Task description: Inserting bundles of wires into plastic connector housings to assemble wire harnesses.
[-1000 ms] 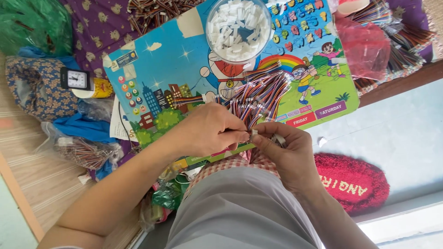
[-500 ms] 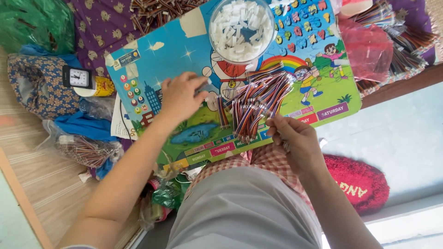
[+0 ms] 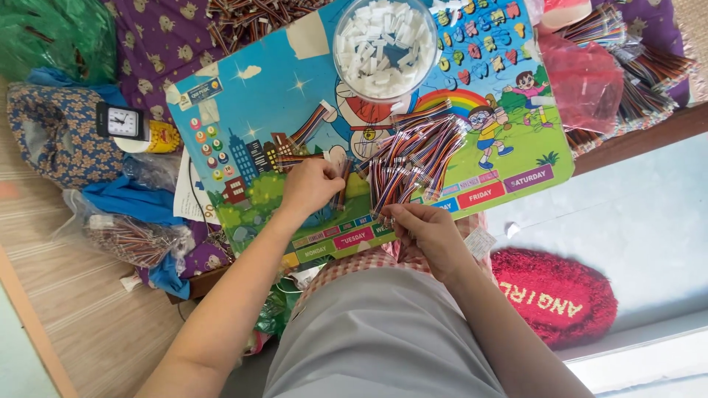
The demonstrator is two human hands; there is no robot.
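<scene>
A colourful cartoon board [image 3: 258, 96] lies across my lap as a work surface. On it rests a heap of striped ribbon-wire pieces [image 3: 420, 151]. My left hand [image 3: 313, 184] pinches one wire piece against the board's left-middle, its fingers closed on it. My right hand [image 3: 428, 232] sits at the board's near edge, fingers closed on the ends of wires from the heap. A clear round bowl [image 3: 386, 44] full of small white connectors stands at the board's far side.
A small black clock [image 3: 122, 121] sits at the left on patterned cloth. Bags of wire pieces [image 3: 133, 239] lie at the left, more bundles [image 3: 627, 51] and a red bag [image 3: 582, 74] at the right. A red fuzzy mat [image 3: 557, 295] lies on the floor.
My left hand left my right hand, reached out over the board's left-middle, and now pinches a wire piece there. My right hand stayed at the near edge.
</scene>
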